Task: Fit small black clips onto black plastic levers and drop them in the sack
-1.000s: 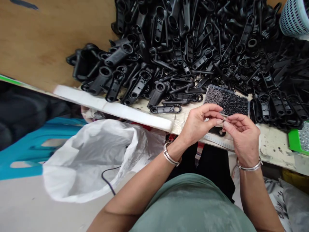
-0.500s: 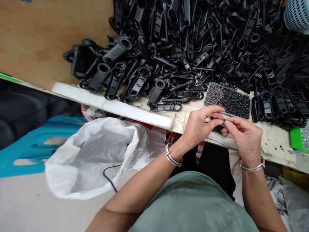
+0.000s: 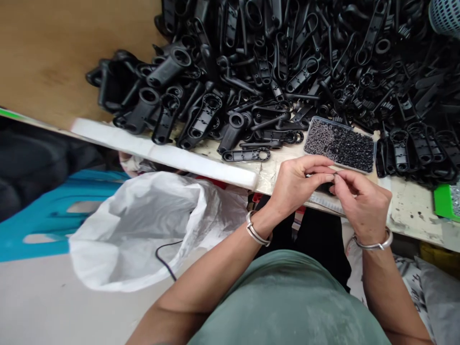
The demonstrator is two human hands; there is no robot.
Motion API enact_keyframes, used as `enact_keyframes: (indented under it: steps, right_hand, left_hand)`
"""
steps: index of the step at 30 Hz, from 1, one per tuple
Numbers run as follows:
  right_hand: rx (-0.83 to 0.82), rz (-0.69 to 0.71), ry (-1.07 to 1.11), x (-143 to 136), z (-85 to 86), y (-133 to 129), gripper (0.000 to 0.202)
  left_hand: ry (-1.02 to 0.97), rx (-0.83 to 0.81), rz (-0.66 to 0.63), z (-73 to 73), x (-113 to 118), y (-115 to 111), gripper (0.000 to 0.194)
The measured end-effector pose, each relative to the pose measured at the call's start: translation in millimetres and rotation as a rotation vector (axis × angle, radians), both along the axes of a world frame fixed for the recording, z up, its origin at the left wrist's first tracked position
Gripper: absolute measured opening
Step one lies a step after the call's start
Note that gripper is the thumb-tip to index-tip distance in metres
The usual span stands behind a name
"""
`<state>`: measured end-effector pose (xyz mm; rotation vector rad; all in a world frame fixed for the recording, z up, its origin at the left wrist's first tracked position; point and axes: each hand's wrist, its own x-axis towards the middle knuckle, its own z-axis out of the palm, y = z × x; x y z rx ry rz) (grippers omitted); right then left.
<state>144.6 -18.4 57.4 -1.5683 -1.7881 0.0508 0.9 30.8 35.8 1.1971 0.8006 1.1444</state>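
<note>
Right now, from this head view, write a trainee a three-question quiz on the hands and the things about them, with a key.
1. True or false: the left hand and the right hand are close together at the fingertips.
2. Which of these is nearest to the hands?
A) the white bag
B) the clear box
C) the green tray
3. Fill in the missing word: in the clear box, as the picture shows it, the greyish pieces lie to the left and the ____ pieces to the right.

Key: 1 true; 2 B; 3 black.
</note>
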Motion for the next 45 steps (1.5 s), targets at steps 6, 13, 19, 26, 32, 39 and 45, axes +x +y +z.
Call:
enact_keyframes:
  steps: [6,13,19,26,32,39,45]
  right_hand:
    - [0.02,-0.01,-0.028,0.1,2.5,9.5,0.012]
    - [-0.211,-0.107,0.104,31.3,0.0,-3.3,0.013]
    - [-0.245,-0.052,-0.025,35.6,-3.6,-20.0,0.011]
    - [-0.212,-0.008,-0.12,26.9,-5.8,-22.1,0.01]
    - [-0.256,-0.055,-0.055,28.3,-8.2,-22.2,0.014]
    - [-0.282,-0.076,-0.015,26.9,-7.6,-26.2,0.013]
    - [-0.272,-0.046,-0.058,18.9,-10.2,-22.6,0.013]
  left_hand:
    - [0.085,0.09,-0.031,2.0,-2.9,1.6,0.025]
    - [0.665,0.667,0.016,-0.4,-28.0,-5.4,0.033]
    - [0.794,0.753,0.024,-18.1,-30.6,-14.0,0.027]
    - [0.716,0.716,0.076,-23.3,-24.7,-23.8,0.025]
    - [0.787,0.747,0.088,-17.2,-20.3,-20.3,0.02]
    - [0.944,0.705,-0.108,-0.4,-7.5,-11.7,0.016]
    - [0.867,0.659,-0.055,-10.0,-22.1,-18.8,0.033]
